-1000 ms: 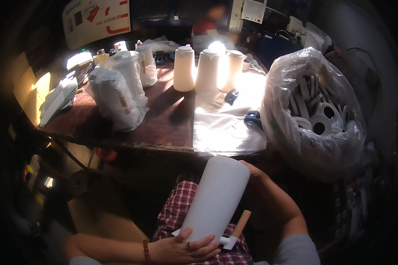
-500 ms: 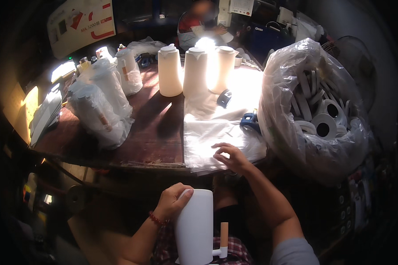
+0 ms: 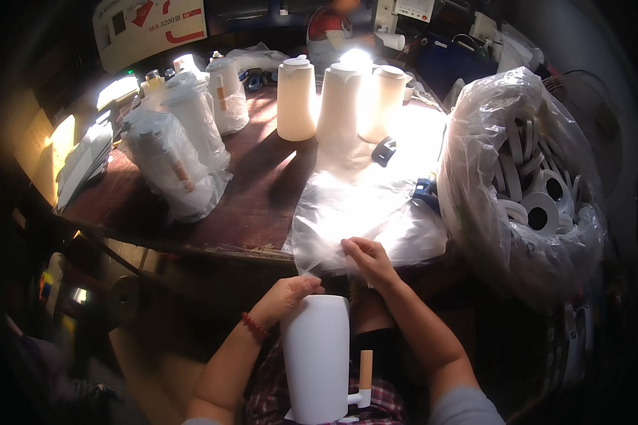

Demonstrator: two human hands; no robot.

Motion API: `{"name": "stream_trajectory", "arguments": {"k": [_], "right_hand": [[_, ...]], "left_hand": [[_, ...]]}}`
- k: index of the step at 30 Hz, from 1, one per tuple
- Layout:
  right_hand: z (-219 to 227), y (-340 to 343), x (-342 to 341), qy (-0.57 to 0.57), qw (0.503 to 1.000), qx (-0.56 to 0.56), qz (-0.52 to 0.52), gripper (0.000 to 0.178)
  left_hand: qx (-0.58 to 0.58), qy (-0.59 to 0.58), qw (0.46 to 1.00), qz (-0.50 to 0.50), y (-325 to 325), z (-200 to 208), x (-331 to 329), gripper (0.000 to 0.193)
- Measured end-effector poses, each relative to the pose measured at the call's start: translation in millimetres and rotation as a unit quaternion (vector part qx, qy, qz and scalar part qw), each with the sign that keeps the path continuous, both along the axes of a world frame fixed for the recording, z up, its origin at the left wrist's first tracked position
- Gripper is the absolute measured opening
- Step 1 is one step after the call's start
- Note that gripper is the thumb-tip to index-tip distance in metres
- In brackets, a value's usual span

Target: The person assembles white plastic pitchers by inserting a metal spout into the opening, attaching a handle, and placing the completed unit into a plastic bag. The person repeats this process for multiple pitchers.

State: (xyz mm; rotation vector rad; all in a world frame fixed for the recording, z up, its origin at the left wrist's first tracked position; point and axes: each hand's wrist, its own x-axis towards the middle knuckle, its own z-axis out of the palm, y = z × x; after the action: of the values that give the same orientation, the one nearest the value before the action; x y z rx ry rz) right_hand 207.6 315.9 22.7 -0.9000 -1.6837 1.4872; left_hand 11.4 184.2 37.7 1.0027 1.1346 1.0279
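Observation:
A white jug [image 3: 315, 361] with a wood-coloured handle [image 3: 366, 370] stands on my lap between my forearms, slightly tilted. Just above its upper end, my left hand [image 3: 288, 297] pinches a drawn-down corner of a clear plastic bag [image 3: 333, 234]. My right hand [image 3: 372, 262] is closed on the same bag's near edge, thumb against fingers. The bag spreads from my hands onto the sunlit stack of flat bags on the table; glare hides where one sheet ends and another starts.
Three cream jugs [image 3: 296, 103] stand at the table's [image 3: 255, 184] back. Bagged jugs [image 3: 177, 166] are at left. A blue-and-black tape dispenser [image 3: 425, 190] sits beside a big plastic sack [image 3: 468, 177] of white ring-shaped parts [image 3: 542, 218]. Beyond, a person [image 3: 326, 35] holds a white vessel.
My left hand has let go of the jug's upper end and moved up to the bag. My right hand has closed on the bag, lifting its near edge. The view has shifted slightly.

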Motion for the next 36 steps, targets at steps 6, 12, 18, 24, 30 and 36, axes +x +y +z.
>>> {"name": "stream_trajectory", "arguments": {"k": [6, 12, 18, 24, 30, 36], "right_hand": [[5, -49, -32, 0.090, 0.988, -0.123, 0.000, 0.027], [19, -88, 4, 0.332, 0.915, -0.231, -0.007, 0.026], [-40, -129, 58, 0.022, 0.997, -0.056, 0.049, 0.023], [-19, -216, 126, -0.046, 0.990, -0.066, 0.117, 0.025], [23, -234, 100, -0.388, 0.842, 0.321, 0.195, 0.056], [-17, -215, 54, -0.314, 0.809, 0.449, 0.215, 0.045]], "left_hand": [[0.032, -0.091, 0.982, 0.160, -2, -11, 4, 0.015], [0.191, 0.088, 0.886, 0.413, -39, -32, 2, 0.013], [0.095, 0.219, 0.934, 0.264, -124, -79, -5, 0.012], [0.174, 0.268, 0.947, 0.028, -241, -26, -10, 0.009], [0.231, 0.339, 0.911, -0.052, -271, -16, 6, 0.013], [0.257, 0.218, 0.941, 0.039, -226, 44, 10, 0.016]]}}
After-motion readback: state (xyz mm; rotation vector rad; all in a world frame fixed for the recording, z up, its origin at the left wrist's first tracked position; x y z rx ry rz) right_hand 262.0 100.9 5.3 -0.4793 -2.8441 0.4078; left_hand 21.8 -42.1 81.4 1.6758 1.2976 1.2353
